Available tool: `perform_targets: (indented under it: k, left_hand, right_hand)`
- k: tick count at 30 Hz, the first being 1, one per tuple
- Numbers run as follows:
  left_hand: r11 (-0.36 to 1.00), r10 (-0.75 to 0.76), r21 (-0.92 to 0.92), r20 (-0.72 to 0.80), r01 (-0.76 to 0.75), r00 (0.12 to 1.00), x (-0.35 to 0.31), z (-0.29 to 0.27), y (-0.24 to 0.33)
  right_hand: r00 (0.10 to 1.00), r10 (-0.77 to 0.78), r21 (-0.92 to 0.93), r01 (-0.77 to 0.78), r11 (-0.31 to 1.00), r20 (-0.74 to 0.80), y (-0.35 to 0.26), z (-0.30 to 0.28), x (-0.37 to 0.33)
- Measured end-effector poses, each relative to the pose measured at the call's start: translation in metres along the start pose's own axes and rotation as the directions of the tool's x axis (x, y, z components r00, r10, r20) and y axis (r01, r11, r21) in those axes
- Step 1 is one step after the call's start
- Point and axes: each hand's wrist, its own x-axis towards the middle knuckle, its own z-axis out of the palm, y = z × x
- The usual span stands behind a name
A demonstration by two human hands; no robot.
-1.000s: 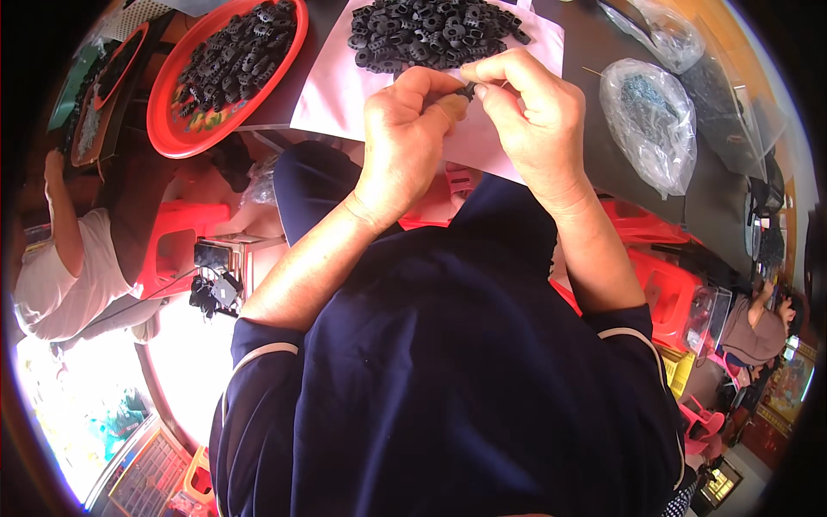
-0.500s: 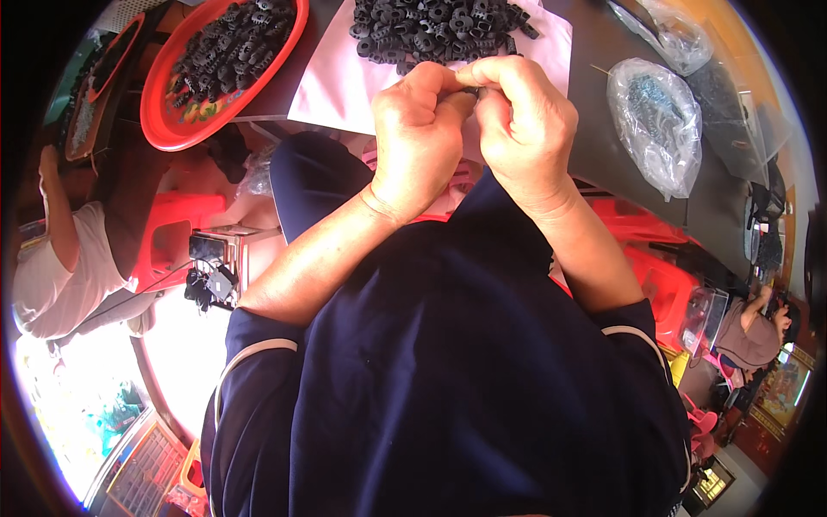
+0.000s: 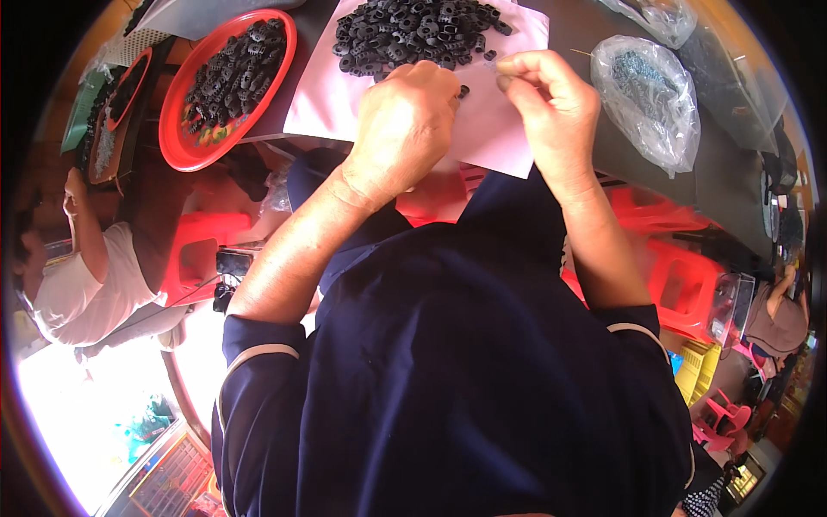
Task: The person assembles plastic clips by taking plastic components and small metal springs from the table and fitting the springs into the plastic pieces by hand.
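Observation:
A heap of small black ribbed plastic parts (image 3: 413, 30) lies on a pale pink sheet (image 3: 508, 146) on the dark table. Just below the heap, my left hand (image 3: 405, 125) has its fingers curled over. One black part (image 3: 463, 90) pokes out at its fingertips; the rest of that grip is hidden by the back of the hand. To the right, apart from it, my right hand (image 3: 556, 103) is held with thumb and forefinger pinched together. Something tiny and faint shows at those fingertips, too small to name.
A red tray (image 3: 164, 129) of black parts stands at the left. On the right lies a clear plastic bag (image 3: 650, 103) with small bluish-grey pieces, another clear bag (image 3: 659, 21) behind it. A person in a white top (image 3: 95, 289) sits at far left; red stools (image 3: 685, 284) stand behind.
My hands were together over a small black part and are now apart, the right one shifted rightward and the left slightly left. The view has shifted a little.

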Motion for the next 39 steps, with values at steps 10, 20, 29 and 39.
perform_targets:
  k: [10,20,29,39]
  left_hand:
    - [0.912,-0.216,-0.317,0.169,0.26,0.962,0.012,-0.006,-0.006]
    - [0.486,-0.563,-0.671,0.249,0.559,0.788,0.0,-0.025,-0.006]
    - [0.42,-0.572,-0.745,0.225,0.518,0.789,-0.018,-0.033,0.003]
    - [0.182,-0.62,-0.824,0.328,0.537,0.713,-0.043,-0.037,0.021]
  right_hand:
    - [0.968,-0.235,-0.231,0.25,0.94,0.092,0.006,-0.006,0.002]
    - [0.894,-0.397,-0.438,0.449,0.779,0.209,-0.003,0.014,0.009]
    - [0.856,-0.338,-0.441,0.496,0.748,0.391,0.0,0.017,0.003]
    - [0.786,-0.414,-0.486,0.612,0.624,0.459,0.001,0.014,0.001]
